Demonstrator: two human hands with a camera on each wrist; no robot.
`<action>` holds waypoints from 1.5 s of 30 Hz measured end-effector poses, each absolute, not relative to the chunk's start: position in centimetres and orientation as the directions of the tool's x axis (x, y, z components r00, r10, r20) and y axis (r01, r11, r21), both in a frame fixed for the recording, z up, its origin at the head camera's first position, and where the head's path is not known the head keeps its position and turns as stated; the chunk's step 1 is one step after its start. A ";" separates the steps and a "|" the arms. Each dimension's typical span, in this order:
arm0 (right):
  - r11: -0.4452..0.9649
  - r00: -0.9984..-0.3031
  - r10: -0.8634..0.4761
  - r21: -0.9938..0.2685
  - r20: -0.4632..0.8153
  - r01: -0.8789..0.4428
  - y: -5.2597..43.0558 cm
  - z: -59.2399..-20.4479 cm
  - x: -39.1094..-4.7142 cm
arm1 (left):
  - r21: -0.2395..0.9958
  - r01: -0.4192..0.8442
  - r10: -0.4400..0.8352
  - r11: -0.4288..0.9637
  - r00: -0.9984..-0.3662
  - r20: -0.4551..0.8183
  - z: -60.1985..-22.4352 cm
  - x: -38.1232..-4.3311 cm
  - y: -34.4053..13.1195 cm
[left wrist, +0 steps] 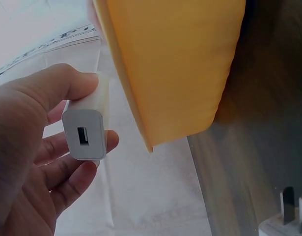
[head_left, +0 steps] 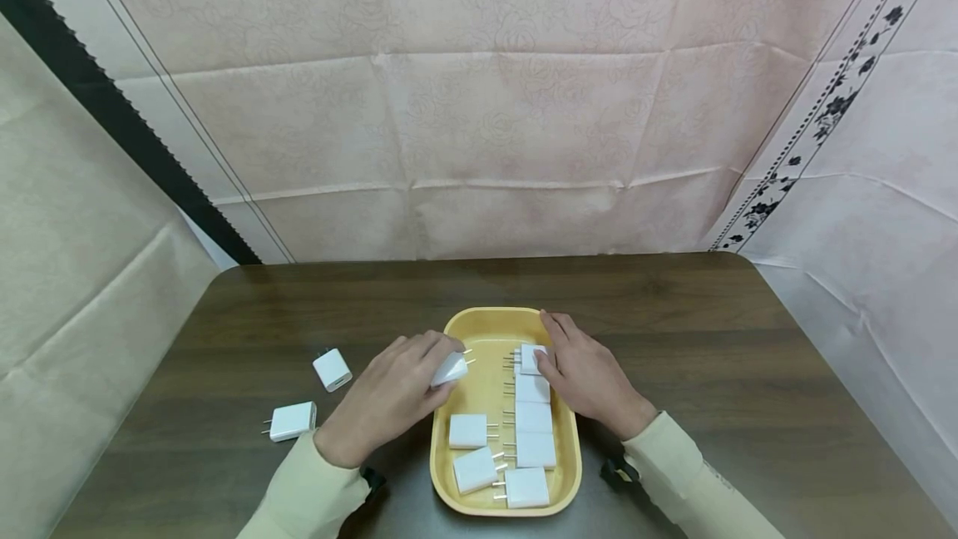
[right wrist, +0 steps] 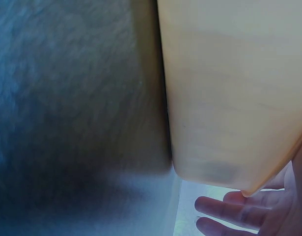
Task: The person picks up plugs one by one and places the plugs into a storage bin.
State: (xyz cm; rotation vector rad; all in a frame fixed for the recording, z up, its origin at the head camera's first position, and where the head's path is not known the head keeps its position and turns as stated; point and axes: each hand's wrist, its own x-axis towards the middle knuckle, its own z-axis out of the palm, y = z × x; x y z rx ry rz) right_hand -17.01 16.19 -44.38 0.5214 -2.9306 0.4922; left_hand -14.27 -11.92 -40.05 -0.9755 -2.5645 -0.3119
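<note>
My left hand [head_left: 397, 393] pinches a white USB charger [head_left: 451, 368] over the left rim of a yellow tray [head_left: 486, 324]. In the left wrist view, the held charger [left wrist: 94, 120] turns its USB port to the camera, thumb on top and fingers below. My right hand [head_left: 591, 368] rests at the tray's right rim, its thumb at the top charger [head_left: 532, 358] of the right-hand column. Its fingers [right wrist: 234, 211] extend loosely outside the tray wall in the right wrist view. Several white chargers lie in the tray, prongs pointing left in the right column.
Two more white chargers, one farther back [head_left: 333, 369] and one nearer [head_left: 293, 422], lie on the dark wooden table [head_left: 711, 339] left of the tray. Patterned pale cloth [head_left: 479, 123] hangs behind the table's far edge.
</note>
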 end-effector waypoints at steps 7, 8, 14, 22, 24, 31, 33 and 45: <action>0.888 -0.934 -0.310 -0.296 0.180 -0.352 16.2 -44.4 -17.0 | 0.083 0.694 0.612 0.715 -0.679 0.405 -40.3 -14.2 -11.5; 0.888 -0.934 -0.309 -0.296 0.180 -0.352 16.2 -44.3 -17.0 | 0.081 0.695 0.613 0.715 -0.678 0.404 -40.3 -14.2 -11.5; 0.891 -0.934 -0.308 -0.291 0.179 -0.349 16.3 -44.3 -17.0 | 0.071 0.692 0.614 0.719 -0.679 0.403 -40.7 -14.2 -11.2; 0.891 -0.936 -0.308 -0.293 0.173 -0.347 16.3 -44.4 -17.1 | 0.067 0.692 0.627 0.719 -0.687 0.369 -41.1 -14.2 -10.8; 0.891 -0.936 -0.308 -0.293 0.171 -0.347 16.2 -44.4 -17.1 | 0.061 0.693 0.631 0.719 -0.686 0.362 -41.2 -14.2 -10.7; 0.891 -0.939 -0.304 -0.299 0.164 -0.341 16.2 -44.3 -17.0 | 0.055 0.692 0.640 0.720 -0.692 0.334 -41.7 -14.3 -10.5; 0.890 -0.938 -0.305 -0.300 0.166 -0.342 16.2 -44.3 -17.0 | 0.047 0.692 0.640 0.721 -0.690 0.338 -42.0 -14.3 -10.4; 0.890 -0.938 -0.303 -0.304 0.165 -0.341 16.2 -44.5 -17.1 | 0.073 0.652 0.602 0.755 -0.732 0.317 -42.6 -14.3 -10.2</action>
